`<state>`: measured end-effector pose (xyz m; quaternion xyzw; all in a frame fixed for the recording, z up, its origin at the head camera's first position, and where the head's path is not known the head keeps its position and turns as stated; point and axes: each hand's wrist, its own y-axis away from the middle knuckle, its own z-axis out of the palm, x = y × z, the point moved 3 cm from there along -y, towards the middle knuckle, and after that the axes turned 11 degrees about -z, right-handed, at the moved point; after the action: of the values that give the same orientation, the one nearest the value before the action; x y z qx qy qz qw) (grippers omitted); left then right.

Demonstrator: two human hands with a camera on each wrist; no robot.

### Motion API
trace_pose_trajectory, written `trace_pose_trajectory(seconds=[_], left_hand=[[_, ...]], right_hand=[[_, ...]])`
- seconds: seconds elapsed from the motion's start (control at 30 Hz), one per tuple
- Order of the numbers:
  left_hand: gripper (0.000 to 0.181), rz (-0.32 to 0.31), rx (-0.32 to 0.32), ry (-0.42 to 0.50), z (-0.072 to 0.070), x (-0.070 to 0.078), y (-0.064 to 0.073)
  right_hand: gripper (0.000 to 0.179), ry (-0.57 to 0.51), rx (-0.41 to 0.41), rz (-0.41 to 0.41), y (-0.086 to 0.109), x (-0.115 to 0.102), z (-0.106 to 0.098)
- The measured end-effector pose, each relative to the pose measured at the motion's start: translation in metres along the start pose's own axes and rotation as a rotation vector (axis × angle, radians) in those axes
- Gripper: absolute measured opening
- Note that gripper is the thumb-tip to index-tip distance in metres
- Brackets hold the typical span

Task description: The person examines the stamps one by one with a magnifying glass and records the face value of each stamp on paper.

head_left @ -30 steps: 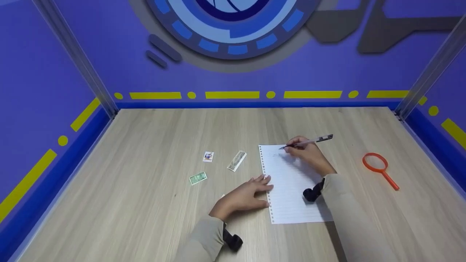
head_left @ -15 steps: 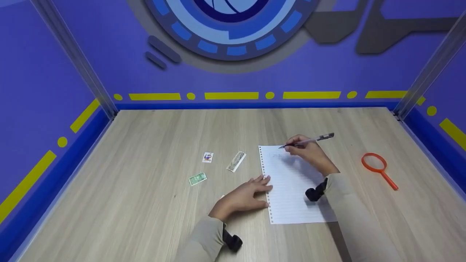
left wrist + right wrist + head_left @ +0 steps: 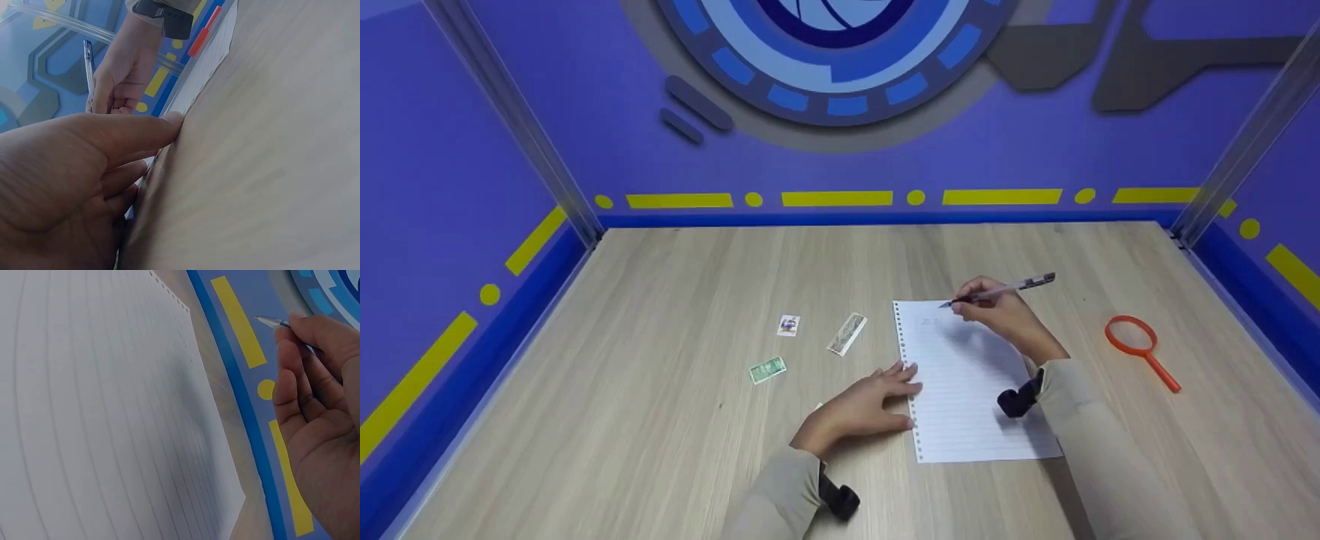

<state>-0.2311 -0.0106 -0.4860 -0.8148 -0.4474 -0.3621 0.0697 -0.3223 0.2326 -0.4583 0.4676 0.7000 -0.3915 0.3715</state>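
A lined sheet of paper [image 3: 960,405] with punched holes down its left edge lies on the table, and faint pen marks [image 3: 930,321] show near its top. My right hand [image 3: 997,311] pinches a pen [image 3: 1020,285] between thumb and fingers over the sheet's upper part. In the right wrist view the pen's tip [image 3: 264,320] stands clear of the paper. My left hand [image 3: 870,401] rests at the sheet's holed edge with fingers spread, and in the left wrist view its thumb [image 3: 163,128] lies right on that edge.
Left of the sheet lie a green stamp [image 3: 767,370], a small white picture stamp [image 3: 789,325] and a long grey stamp [image 3: 847,334]. An orange magnifying glass [image 3: 1132,335] lies at the right. Blue panels [image 3: 840,172] wall the table in.
My right hand with the pen has shifted slightly to the right, the sleeve moving with it. The left hand keeps its place at the paper's edge.
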Motion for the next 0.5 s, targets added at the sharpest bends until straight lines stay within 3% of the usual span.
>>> trace_pose_trajectory(seconds=[0.17,0.27,0.5], left_hand=[[0.056,-0.008,-0.002,0.001,0.000,0.000,0.000],[0.056,-0.008,-0.001,-0.002,0.000,0.000,0.000],[0.055,-0.001,0.002,-0.015,0.001,-0.001,-0.002]], right_hand=[[0.032,0.029,-0.003,0.002,0.004,-0.002,-0.005],[0.028,0.028,-0.007,0.000,0.009,-0.015,-0.007],[0.034,-0.007,-0.002,-0.019,0.013,-0.003,-0.014]])
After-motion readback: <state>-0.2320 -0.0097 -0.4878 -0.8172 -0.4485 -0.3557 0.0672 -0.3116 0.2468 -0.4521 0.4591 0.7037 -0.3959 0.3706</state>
